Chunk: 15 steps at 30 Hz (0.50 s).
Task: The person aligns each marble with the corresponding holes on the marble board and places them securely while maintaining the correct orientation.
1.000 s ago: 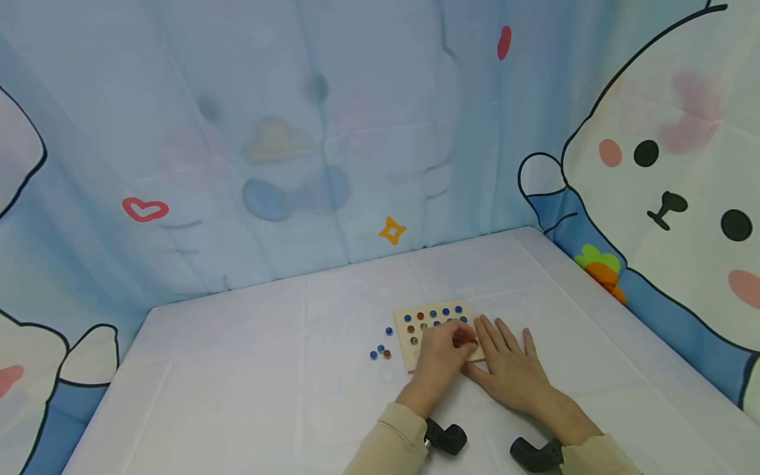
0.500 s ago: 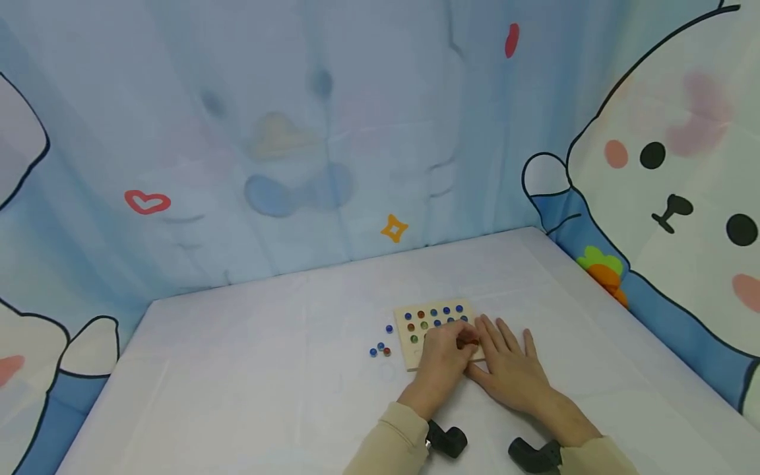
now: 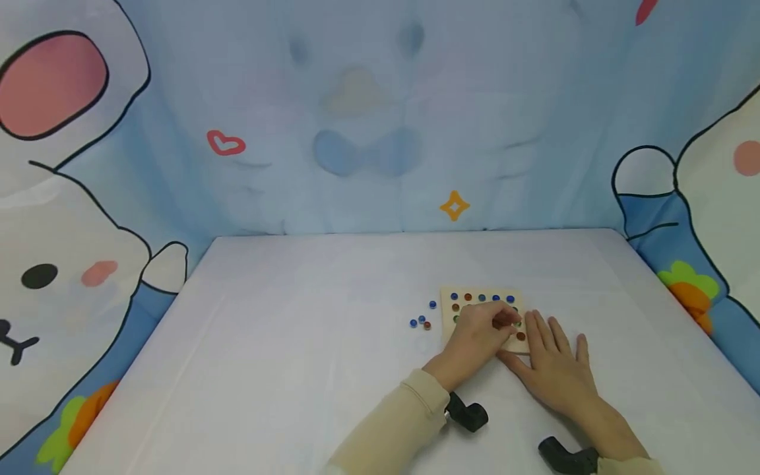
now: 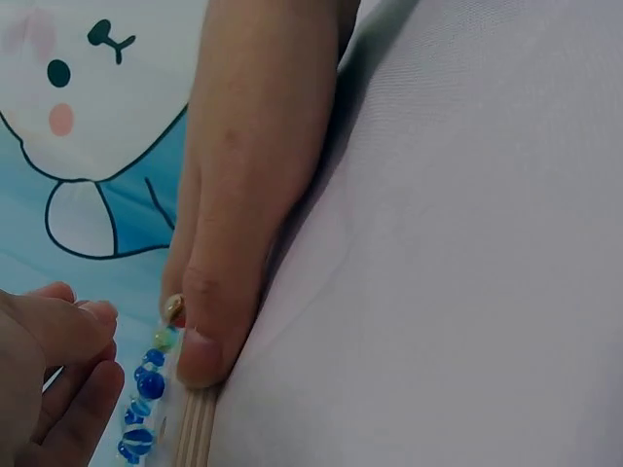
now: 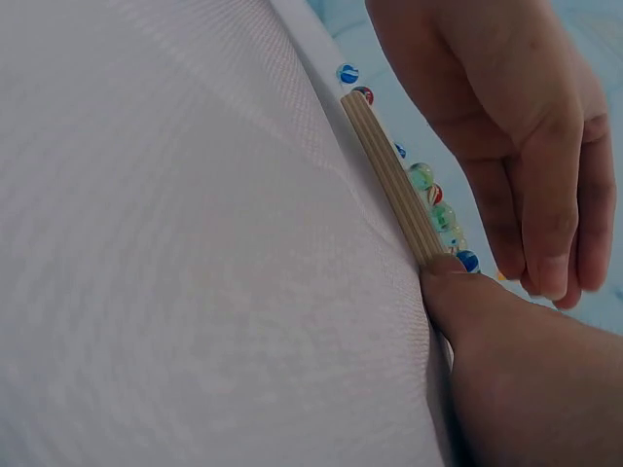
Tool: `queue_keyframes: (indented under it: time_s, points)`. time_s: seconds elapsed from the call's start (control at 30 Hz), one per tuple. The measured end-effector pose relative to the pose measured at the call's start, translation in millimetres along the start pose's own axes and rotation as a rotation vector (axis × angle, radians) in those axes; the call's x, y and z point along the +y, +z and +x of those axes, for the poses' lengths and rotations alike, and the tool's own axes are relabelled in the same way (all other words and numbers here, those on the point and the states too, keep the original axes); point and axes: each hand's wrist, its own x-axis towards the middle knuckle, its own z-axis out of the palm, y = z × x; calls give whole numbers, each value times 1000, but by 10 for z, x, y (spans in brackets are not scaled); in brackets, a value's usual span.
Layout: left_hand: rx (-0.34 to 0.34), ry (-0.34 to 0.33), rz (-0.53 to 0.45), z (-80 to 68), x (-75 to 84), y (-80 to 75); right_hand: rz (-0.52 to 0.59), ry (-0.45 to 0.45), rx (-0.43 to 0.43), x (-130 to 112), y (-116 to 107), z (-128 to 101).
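Note:
A pale wooden board (image 3: 448, 330) with marbles set in rows lies on the white table. My left hand (image 3: 479, 330) is over its near half and hides several places there. The left fingers bend loosely above the marbles, with nothing between fingertips and thumb in the left wrist view. A reddish-brown marble (image 3: 520, 336) sits in the near right corner of the board, just beside those fingertips. Flat on the table at the board's right side lies my right hand (image 3: 558, 369), fingers straight. In the right wrist view its thumb (image 5: 453, 277) presses against the board's layered edge (image 5: 389, 175).
Left of the board lie several loose marbles: a blue one (image 3: 433, 305) on its own, and a small cluster with a brownish-red marble (image 3: 427, 326). The white tablecloth (image 3: 297, 330) reaches back to a blue curtain (image 3: 368, 198) with cartoon prints.
The head view has turned left, so everything sits further right in it. My left fingertips have come off the reddish-brown marble, which now shows in the corner. The right hand stays beside the board.

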Motion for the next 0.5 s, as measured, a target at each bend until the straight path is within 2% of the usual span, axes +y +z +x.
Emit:
queue_keyframes:
  time_s: [0.07,0.17,0.37,0.5]
  points:
    - [-3,5,18,-4,-38,-42,12,2,-12,-14,21,17]
    - [-18,33,25,26,18,-13,19,40,-8,56,-16,-81]
    - [-66,16,-54,70,128,17,12,116,19,176,-57,-266]
    - [-69,6,-96,102,160,17,0,135,38,250,-84,-332]
